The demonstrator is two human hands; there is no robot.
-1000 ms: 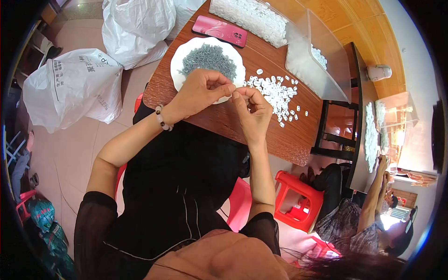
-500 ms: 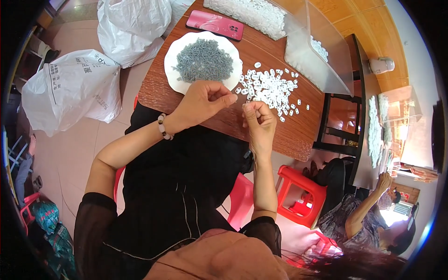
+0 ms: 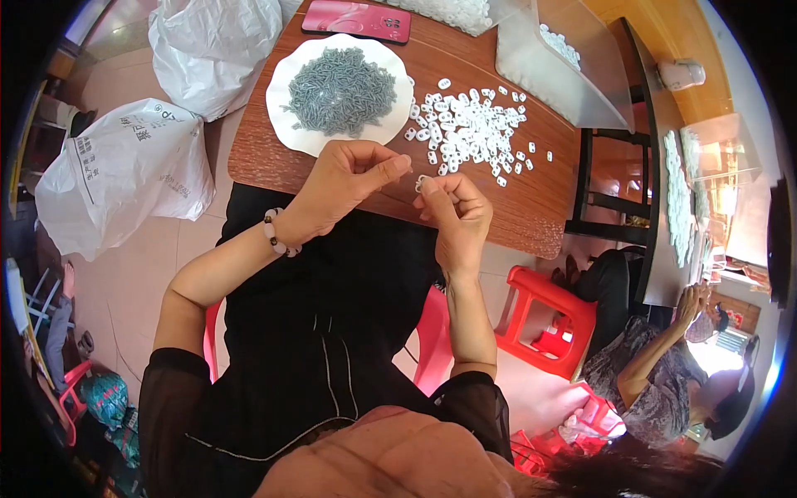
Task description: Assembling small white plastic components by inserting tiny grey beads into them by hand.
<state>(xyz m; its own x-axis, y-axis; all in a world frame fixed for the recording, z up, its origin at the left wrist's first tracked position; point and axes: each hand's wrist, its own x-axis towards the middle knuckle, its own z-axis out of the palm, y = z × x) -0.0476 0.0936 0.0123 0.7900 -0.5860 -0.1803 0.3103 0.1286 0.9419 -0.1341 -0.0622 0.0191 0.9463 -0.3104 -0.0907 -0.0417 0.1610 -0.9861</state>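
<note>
My left hand [image 3: 347, 184], with a beaded bracelet at its wrist, is closed in a pinch above the table's near edge; whatever is between its fingertips is too small to make out. Facing it, my right hand [image 3: 459, 217] pinches a small white two-holed plastic piece [image 3: 422, 183] between thumb and forefinger. The two sets of fingertips are close but apart. Beyond my left hand a white scalloped plate [image 3: 281, 116] holds a heap of small grey rod-like pieces [image 3: 342, 90]. Past my right hand lies a loose pile of white two-holed pieces [image 3: 471, 126] on the brown wooden table [image 3: 531, 217].
A pink phone [image 3: 357, 20] lies behind the plate. Clear-walled bins [image 3: 573, 91] of white pieces stand at the table's far right. White sacks [image 3: 124, 174] sit on the floor at left. A red stool [image 3: 548, 324] is at right, near another person [image 3: 656, 373] working at a second table.
The view has shifted a little, so the plate and phone appear further up and left. My right fingertips have turned, and the white piece in them now shows. Both hands remain close together.
</note>
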